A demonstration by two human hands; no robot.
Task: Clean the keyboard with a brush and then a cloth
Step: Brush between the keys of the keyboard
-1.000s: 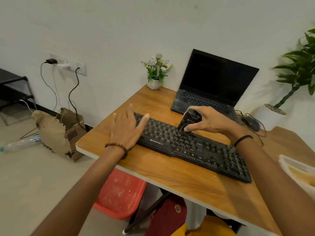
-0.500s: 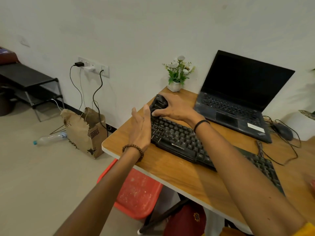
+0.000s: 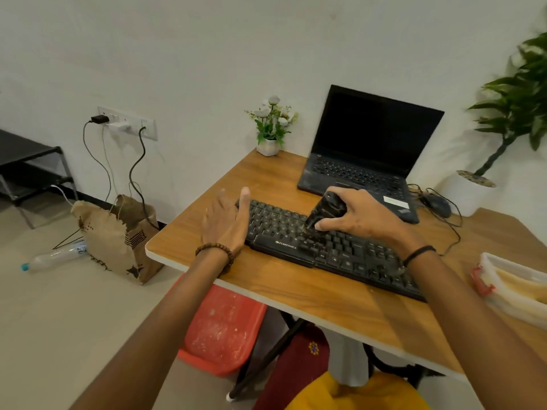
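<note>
Right hand (image 3: pixel 358 217) curls its fingers and thumb round a black brush (image 3: pixel 324 213), bristles down on the keys near the middle of the black keyboard (image 3: pixel 340 253), which lies slantwise on the wooden desk (image 3: pixel 296 294) beneath both hands. Left hand (image 3: pixel 226 223) lies flat, fingers straight and thumb spread, resting against the keyboard's left end and holding nothing. Just beyond the right hand stands an open laptop (image 3: pixel 364 161) with a dark screen, a mouse (image 3: pixel 438 205) to its right, and a small pot of white flowers (image 3: pixel 270 128) beyond the left hand.
</note>
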